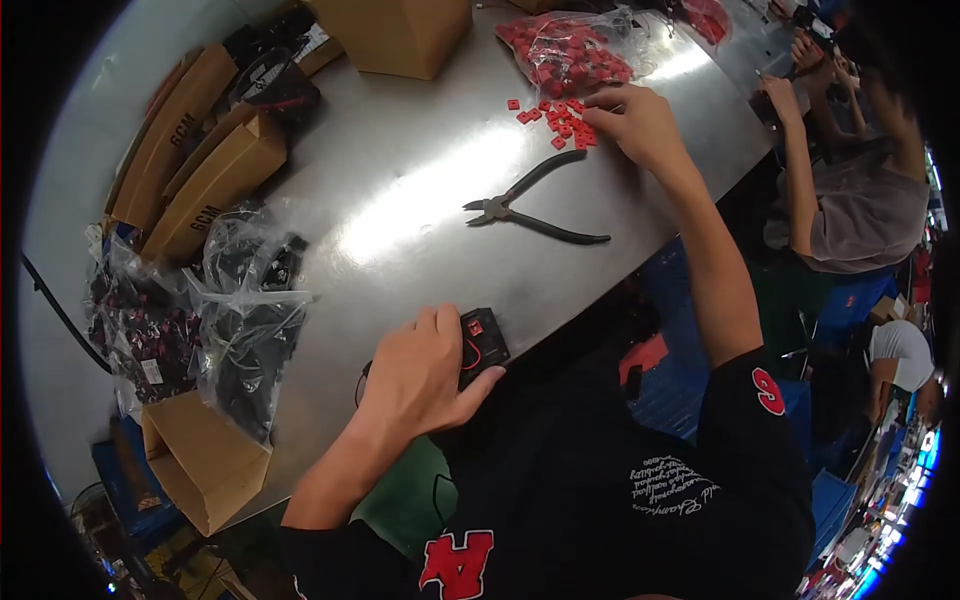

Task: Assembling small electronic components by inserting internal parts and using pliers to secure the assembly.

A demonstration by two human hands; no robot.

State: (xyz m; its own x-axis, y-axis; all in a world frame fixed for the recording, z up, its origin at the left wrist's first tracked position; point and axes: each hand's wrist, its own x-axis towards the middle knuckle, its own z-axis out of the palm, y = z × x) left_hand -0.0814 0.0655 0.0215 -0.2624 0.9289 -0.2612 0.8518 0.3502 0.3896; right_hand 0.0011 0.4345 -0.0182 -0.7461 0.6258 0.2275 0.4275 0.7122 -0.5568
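Observation:
My left hand (420,375) is wrapped round a small black box-shaped device (490,340) at the table's near edge. A small red piece and a red wire show on the device's upper face; my fingers cover its left part. Farther off to the right, my right hand (640,125) reaches into a loose pile of small red square pieces (562,122) with holes. Its fingertips are drawn together at the pile's right edge, and what they pinch is hidden. Between the hands lie diagonal cutters (510,209) with dark handles, their jaws spread.
Behind the pile sits a clear bag of red pieces (570,55), beside a cardboard box (400,35). Cardboard cartons (215,185), clear bags of dark parts (245,320) and an opened carton (205,460) line the left side. Another person (850,190) works at the right.

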